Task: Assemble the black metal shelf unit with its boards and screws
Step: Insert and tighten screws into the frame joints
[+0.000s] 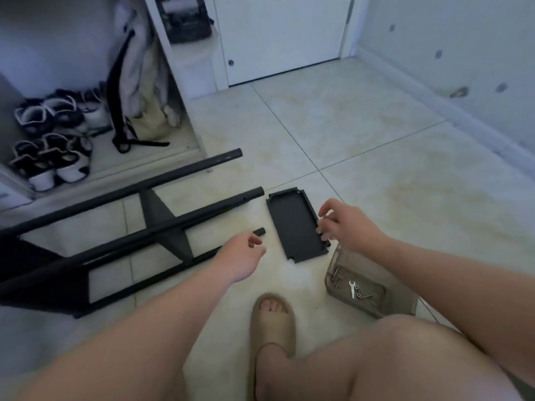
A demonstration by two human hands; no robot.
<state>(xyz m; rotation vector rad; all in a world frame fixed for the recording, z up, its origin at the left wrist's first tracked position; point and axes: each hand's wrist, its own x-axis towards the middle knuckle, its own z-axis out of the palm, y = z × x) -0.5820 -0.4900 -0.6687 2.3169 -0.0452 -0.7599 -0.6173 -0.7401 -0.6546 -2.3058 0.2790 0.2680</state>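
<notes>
Partly built, by the look of it. Left of the left-hand fingers, lying on its side on the floor tiles: black frame, long tubes already joined by a cross panel, open ends pointing toward the fingers. Just beyond the left fingertips, untouched: nearest tube end. Between the two sets of fingers, flat on the tiles and not yet mounted: loose black board.

With the right hand, pinching a probable screw (small and blurred, so only a guess) between thumb and fingertips, right over the board's right-hand edge. With the left hand, holding nothing, fingers loosely curled.

Just below the right-hand fingers: clear tray with spare screws and a small wrench.

Left to do, judging from this alone: seat the board against the tube ends, drive in and tighten the screws, then stand the unit upright. No telling from here about other boards.
</notes>
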